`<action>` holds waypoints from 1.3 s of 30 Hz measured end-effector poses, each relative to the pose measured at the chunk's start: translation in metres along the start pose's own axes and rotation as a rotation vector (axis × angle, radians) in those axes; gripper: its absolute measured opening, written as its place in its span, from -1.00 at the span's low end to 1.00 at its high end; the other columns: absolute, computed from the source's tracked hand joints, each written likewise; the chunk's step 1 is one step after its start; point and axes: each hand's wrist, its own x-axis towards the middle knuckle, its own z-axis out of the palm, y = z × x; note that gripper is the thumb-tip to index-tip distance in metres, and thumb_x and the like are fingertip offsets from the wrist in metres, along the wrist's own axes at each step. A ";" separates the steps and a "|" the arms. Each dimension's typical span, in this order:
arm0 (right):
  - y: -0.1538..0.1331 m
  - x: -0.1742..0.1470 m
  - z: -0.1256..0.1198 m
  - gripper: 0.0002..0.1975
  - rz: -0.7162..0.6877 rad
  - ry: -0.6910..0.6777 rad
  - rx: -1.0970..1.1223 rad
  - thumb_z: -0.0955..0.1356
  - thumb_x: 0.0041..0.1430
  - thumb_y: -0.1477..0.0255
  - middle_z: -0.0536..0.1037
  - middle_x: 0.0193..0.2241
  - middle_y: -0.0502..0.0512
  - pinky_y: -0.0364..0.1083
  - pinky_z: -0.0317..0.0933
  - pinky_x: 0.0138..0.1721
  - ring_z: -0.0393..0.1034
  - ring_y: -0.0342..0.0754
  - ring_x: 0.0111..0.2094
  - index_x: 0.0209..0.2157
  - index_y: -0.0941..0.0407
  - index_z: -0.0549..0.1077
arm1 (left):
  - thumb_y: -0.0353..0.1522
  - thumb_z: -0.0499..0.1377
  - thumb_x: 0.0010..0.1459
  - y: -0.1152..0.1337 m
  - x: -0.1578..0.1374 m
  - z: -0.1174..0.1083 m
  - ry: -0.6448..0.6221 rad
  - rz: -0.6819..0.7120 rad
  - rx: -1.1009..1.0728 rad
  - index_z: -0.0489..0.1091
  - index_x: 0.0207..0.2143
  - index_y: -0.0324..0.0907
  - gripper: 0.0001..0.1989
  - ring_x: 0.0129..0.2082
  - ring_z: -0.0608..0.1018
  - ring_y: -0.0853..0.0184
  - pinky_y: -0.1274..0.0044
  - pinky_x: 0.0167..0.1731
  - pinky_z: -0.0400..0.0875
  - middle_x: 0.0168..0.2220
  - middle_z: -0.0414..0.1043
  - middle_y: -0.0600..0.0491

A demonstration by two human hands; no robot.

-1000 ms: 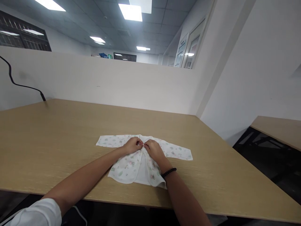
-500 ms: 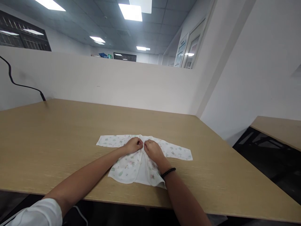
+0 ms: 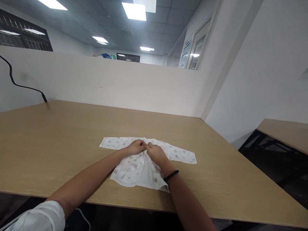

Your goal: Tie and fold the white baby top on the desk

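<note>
A small white baby shirt [image 3: 130,170] with a pale printed pattern lies spread on the table, its sleeves stretched out to both sides. Below the hands its front edges part, and the plain inner side shows between them. My left hand [image 3: 137,147] is closed in a pinch on the shirt's front near the neckline. Right beside it, my right hand [image 3: 156,152] pinches the other front edge, and the fingertips of both hands meet. The exact bit of cloth between the fingers is hidden. A black beaded bracelet [image 3: 172,175] circles my right wrist.
The wooden table [image 3: 72,128] runs back to a low white partition [image 3: 125,86]. A black cable [image 3: 26,88] hangs down to the table's far left corner. At the right stand a white wall [image 3: 255,73] and another table [image 3: 284,133], past a gap.
My right hand has shifted slightly left, so its fingertips now touch those of my left hand. The shirt stays nearly in place.
</note>
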 end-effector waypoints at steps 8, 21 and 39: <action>0.002 -0.009 -0.012 -0.73 -0.170 -0.036 -0.124 0.17 0.30 0.64 0.47 -0.05 0.28 -0.12 0.32 -0.29 0.46 0.01 -0.21 -0.08 0.21 0.41 | -0.33 0.15 -0.06 0.000 -0.008 -0.003 0.031 0.175 -0.034 0.39 -0.35 -0.19 -0.82 -0.45 0.32 0.39 0.58 -0.45 0.19 -0.45 0.32 0.13; 0.019 -0.016 -0.012 -0.71 0.013 0.001 0.225 0.20 0.38 0.39 0.53 -0.09 0.21 -0.09 0.23 0.01 0.39 0.00 -0.01 -0.09 0.16 0.51 | -0.26 0.10 0.17 0.000 -0.024 -0.018 -0.123 0.447 0.326 0.44 0.01 -0.15 -0.62 -0.07 0.40 0.19 0.43 -0.02 0.29 -0.12 0.39 -0.07; 0.024 -0.019 -0.006 -0.76 0.033 -0.006 1.085 0.35 0.16 0.31 0.57 -0.48 0.05 -0.16 0.25 -0.41 0.39 -0.12 -0.47 -0.26 0.17 0.57 | -0.33 0.07 0.14 0.019 -0.033 -0.019 0.046 0.358 0.541 0.40 -0.31 -0.19 -0.85 -0.20 0.46 0.22 0.47 -0.20 0.30 -0.27 0.43 -0.05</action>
